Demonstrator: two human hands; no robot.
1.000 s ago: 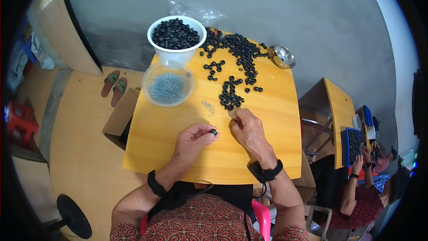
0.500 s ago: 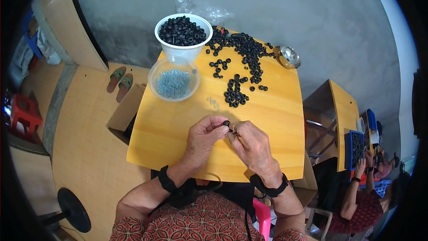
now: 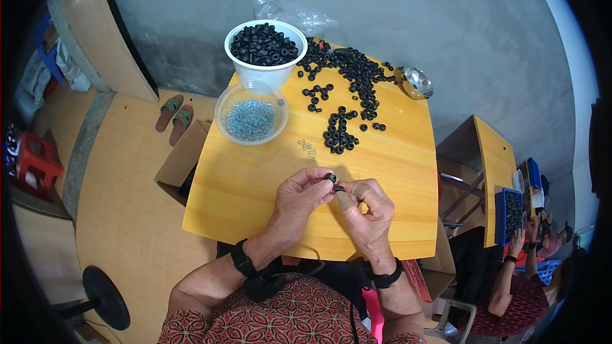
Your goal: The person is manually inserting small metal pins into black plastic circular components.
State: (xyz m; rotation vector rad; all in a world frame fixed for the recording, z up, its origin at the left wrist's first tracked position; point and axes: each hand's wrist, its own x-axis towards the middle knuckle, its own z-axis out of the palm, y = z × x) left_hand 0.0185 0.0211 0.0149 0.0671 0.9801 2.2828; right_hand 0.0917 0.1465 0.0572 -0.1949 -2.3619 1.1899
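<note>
Above the near half of the yellow table, my left hand [image 3: 298, 199] pinches a small round black part [image 3: 330, 178] with a hollow end between thumb and fingertips. Close beside it, my right hand [image 3: 367, 211] has thumb and forefinger closed on a second small black piece [image 3: 339, 189]. Whether the two pieces touch I cannot tell. Just beyond my hands lie a few tiny silvery pieces [image 3: 307, 149] and a group of loose black parts [image 3: 340, 132]. A clear round tub [image 3: 252, 119] of small bluish-silver pieces stands to the left.
Behind the clear tub, a white bucket [image 3: 266, 75] is heaped with black parts. More black parts [image 3: 357, 67] spread across the table's [image 3: 236, 204] far side, near a shiny metal bowl [image 3: 415, 83]. An open cardboard box [image 3: 182, 156] adjoins the left edge. Another person [image 3: 510, 280] works at right.
My right hand has drawn slightly to the right, and a black piece now shows at its fingertips, apart from the one in my left hand. The left hand has barely moved.
</note>
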